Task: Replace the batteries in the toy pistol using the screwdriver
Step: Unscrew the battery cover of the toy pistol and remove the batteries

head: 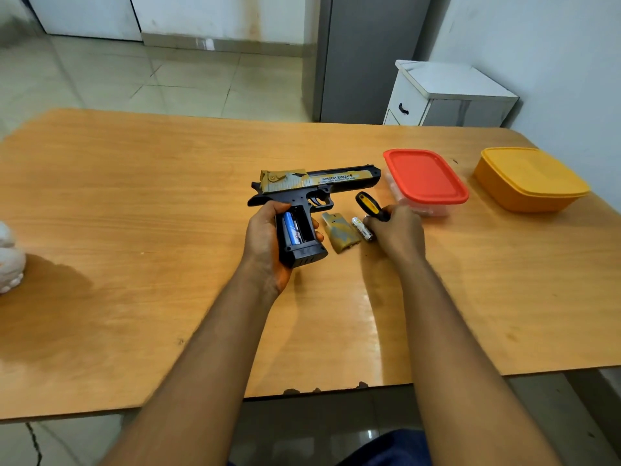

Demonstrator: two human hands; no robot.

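Note:
The black and gold toy pistol [316,186] lies on its side on the wooden table, barrel pointing right. My left hand [265,243] grips its handle, whose battery bay is open with a blue battery [289,228] inside. The gold battery cover [339,233] lies loose on the table just right of the grip. A silver battery [362,228] lies beside it, touching the fingertips of my right hand [396,233]. That hand is closed around the black and yellow screwdriver [371,207], whose handle sticks up to the left; its tip is hidden.
A clear container with a red lid [425,178] stands right of the pistol's muzzle, close behind my right hand. A yellow lidded container [531,178] sits near the table's right edge. A white object [10,260] rests at the far left edge.

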